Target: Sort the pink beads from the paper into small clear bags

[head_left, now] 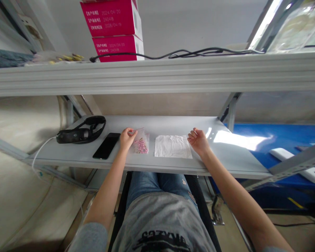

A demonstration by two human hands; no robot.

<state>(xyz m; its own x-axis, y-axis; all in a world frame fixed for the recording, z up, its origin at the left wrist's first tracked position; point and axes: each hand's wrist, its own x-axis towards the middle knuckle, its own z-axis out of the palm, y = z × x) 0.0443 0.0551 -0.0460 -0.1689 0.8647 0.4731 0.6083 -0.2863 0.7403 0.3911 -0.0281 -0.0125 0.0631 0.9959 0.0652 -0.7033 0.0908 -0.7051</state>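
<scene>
The left hand [127, 138] pinches the top of a clear plastic bag of pink beads [141, 143]; a black phone [106, 146] lies at its 9 o'clock, a white paper sheet [172, 147] at 3 o'clock; the half-open, empty right hand [198, 141] hovers just beside the sheet; the shelf [173, 125] edge runs at 6 o'clock.

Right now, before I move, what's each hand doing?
Left hand: closed, fingers pinching the clear plastic bag of pink beads.
Right hand: open, fingers loosely curled, holding nothing.
</scene>
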